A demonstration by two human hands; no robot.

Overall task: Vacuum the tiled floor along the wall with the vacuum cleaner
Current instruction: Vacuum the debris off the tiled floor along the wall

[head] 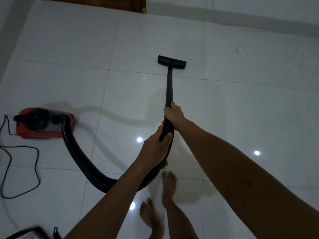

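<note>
A red and black vacuum cleaner stands on the white tiled floor at the left. Its black ribbed hose curves down and round to a black wand. The flat black floor nozzle at the wand's end rests on a tile, short of the wall at the top. My right hand grips the wand's lower end. My left hand grips the hose just behind it.
A black power cord loops over the floor at the far left. A brown wooden door frame meets the wall at the top. My bare feet stand below the hands. A dark blurred object lies bottom left.
</note>
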